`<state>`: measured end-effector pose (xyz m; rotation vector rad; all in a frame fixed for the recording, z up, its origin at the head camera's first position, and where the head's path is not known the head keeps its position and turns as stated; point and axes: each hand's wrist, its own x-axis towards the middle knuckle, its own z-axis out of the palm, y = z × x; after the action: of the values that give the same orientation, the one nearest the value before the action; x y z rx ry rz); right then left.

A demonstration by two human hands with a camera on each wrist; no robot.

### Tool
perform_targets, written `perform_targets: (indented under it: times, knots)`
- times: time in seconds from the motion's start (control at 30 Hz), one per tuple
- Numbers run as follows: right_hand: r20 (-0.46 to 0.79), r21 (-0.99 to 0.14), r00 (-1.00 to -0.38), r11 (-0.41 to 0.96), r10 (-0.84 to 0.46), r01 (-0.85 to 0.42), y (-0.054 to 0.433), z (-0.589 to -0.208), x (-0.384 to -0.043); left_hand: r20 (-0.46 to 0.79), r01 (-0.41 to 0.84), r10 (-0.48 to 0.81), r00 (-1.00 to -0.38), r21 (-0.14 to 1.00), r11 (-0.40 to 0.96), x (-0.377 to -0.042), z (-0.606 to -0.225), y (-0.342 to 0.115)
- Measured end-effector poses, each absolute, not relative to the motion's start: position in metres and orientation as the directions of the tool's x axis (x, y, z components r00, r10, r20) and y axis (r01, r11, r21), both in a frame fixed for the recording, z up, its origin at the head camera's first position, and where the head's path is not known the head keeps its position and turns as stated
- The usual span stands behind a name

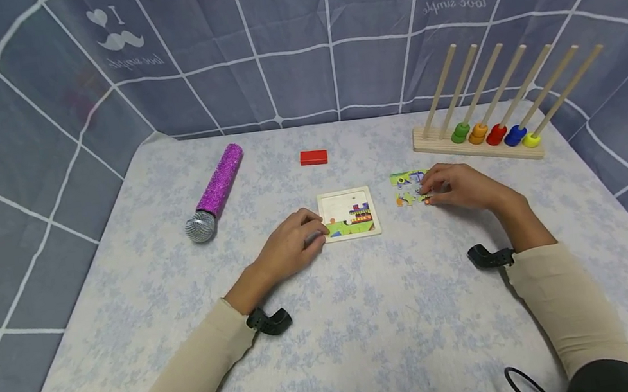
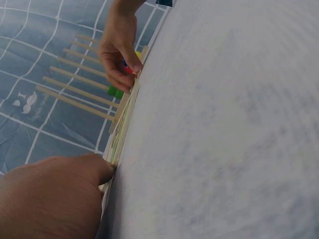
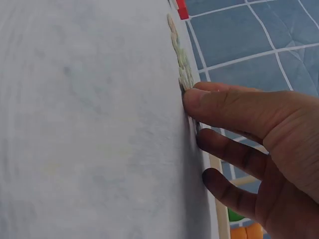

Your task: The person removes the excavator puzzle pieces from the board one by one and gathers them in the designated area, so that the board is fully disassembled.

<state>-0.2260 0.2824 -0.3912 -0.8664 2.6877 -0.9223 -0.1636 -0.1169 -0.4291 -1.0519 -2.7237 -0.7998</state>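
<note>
A square wooden puzzle tray (image 1: 346, 191) lies on the table, with picture pieces filling its bottom and right side. My left hand (image 1: 290, 244) grips the tray's left edge; the left wrist view shows the thumb (image 2: 103, 168) against that edge. To the right of the tray, loose puzzle pieces (image 1: 404, 199) lie flat in two groups. My right hand (image 1: 458, 186) is over their right side, pinching a puzzle piece between thumb and fingers. That piece is mostly hidden by the fingers. From the right wrist, the thumb (image 3: 214, 105) is low at the pieces (image 3: 180, 55), the other fingers spread apart.
A wooden peg stand (image 1: 477, 145) with coloured beads stands at the back right, behind my right hand. A red block (image 1: 313, 157) lies behind the tray. At the left is a microphone (image 1: 219, 184) with a glittery purple handle. A black cable (image 1: 524, 385) curls at the front right.
</note>
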Motion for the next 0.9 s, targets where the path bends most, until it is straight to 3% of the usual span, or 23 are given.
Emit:
perform_targets:
  times: [0.9]
  knots:
    - [-0.055,-0.584,-0.846,0.704,-0.531,-0.404,0.273,-0.381,-0.225,0.291,0.659,0.599,-0.746,0.449,0.603,-0.164,-0.427,-0.117]
